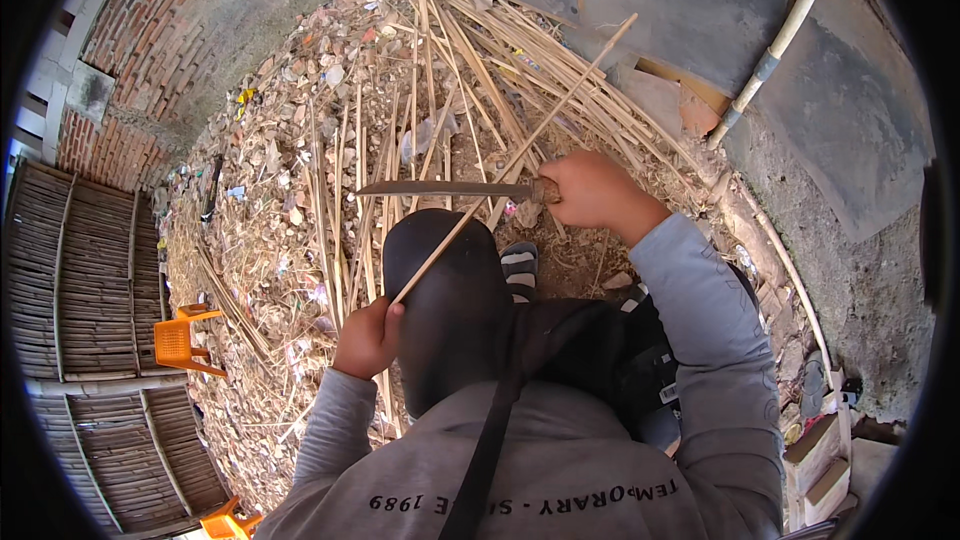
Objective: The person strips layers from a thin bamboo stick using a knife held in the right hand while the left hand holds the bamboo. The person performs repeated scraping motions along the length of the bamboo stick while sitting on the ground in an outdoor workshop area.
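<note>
Between the hands, left hand (pixel 368 338) fingers clamp a bamboo strip (pixel 515 160); right hand (pixel 590 190) grips a knife (pixel 440 188).

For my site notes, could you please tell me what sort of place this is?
Probably an outdoor yard for working bamboo or cane: a heap of split strips and shavings covers the ground, a brick wall stands beside it, and the right hand holds a long knife against a stick.
</note>
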A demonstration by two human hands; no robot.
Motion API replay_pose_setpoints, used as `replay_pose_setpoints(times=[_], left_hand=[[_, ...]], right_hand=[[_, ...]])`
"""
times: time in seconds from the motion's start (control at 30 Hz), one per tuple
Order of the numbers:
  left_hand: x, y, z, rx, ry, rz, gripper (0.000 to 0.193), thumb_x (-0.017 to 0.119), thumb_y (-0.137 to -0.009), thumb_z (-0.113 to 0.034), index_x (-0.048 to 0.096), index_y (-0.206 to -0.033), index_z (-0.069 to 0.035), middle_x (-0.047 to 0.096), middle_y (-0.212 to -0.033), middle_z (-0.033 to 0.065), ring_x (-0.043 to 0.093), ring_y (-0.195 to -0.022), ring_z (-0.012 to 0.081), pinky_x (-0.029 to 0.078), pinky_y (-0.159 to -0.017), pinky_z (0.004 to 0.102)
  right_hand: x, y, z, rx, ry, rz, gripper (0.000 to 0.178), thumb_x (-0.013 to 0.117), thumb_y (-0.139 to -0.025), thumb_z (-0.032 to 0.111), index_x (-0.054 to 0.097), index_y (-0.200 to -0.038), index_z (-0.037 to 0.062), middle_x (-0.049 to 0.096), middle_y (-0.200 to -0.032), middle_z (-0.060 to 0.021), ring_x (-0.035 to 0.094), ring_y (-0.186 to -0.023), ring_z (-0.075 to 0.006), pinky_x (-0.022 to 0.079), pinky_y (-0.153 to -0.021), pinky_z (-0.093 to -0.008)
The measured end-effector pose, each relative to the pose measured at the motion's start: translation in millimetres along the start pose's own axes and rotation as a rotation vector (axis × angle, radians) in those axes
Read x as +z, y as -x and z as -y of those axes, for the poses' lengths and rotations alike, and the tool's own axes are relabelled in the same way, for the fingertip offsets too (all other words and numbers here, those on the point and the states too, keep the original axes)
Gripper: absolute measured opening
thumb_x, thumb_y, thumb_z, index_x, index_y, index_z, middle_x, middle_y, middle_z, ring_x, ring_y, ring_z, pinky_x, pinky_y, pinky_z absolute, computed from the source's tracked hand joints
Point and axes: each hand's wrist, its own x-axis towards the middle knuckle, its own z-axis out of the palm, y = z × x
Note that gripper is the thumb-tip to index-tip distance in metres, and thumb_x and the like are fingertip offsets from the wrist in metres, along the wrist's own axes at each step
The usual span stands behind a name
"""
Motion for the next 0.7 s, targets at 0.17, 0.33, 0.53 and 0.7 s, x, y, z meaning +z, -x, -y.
replay_pose_setpoints(times=[0.17,0.33,0.53,0.7], left_hand=[[-5.7,-5.3,-8.0,0.010,0.010,0.001,0.039,0.052,-0.105,-0.030,0.056,-0.080,-0.001,0.057,-0.064,0.0243,0.059,-0.062,0.0475,0.044,-0.056,0.0527],[-7.9,-6.3,-8.8,-0.003,-0.022,0.019,0.039,0.053,-0.105,-0.031,0.056,-0.081,-0.001,0.057,-0.065,0.0244,0.060,-0.065,0.0477,0.045,-0.058,0.0533],[2.4,0.0,1.1,-0.061,0.013,-0.008,0.038,0.052,-0.104,-0.031,0.057,-0.081,-0.001,0.058,-0.065,0.0253,0.060,-0.063,0.0482,0.044,-0.056,0.0532],[6.5,-3.1,-2.0,-0.014,-0.009,-0.051,0.038,0.053,-0.104,-0.031,0.057,-0.081,-0.001,0.057,-0.064,0.0255,0.060,-0.062,0.0485,0.044,-0.055,0.0535]], right_hand=[[-1.9,-8.1,-52.3,0.148,-0.189,-0.094,0.028,0.073,-0.076,0.022,0.072,-0.098,0.0031,0.071,-0.093,-0.0224,0.067,-0.088,-0.0433,0.054,-0.080,-0.0480],[-1.3,-3.7,-74.1,0.222,-0.207,-0.200,0.047,0.075,-0.076,0.023,0.069,-0.115,-0.0018,0.071,-0.096,-0.0239,0.070,-0.088,-0.0359,0.054,-0.080,-0.0434],[-30.9,4.3,-24.2,0.085,-0.022,-0.043,0.038,0.077,-0.078,0.024,0.069,-0.104,-0.0011,0.069,-0.090,-0.0221,0.069,-0.086,-0.0373,0.054,-0.078,-0.0446],[-32.6,9.9,-52.1,-0.019,-0.145,-0.009,0.040,0.080,-0.078,0.029,0.068,-0.103,0.0000,0.069,-0.087,-0.0221,0.067,-0.083,-0.0397,0.053,-0.075,-0.0451]])
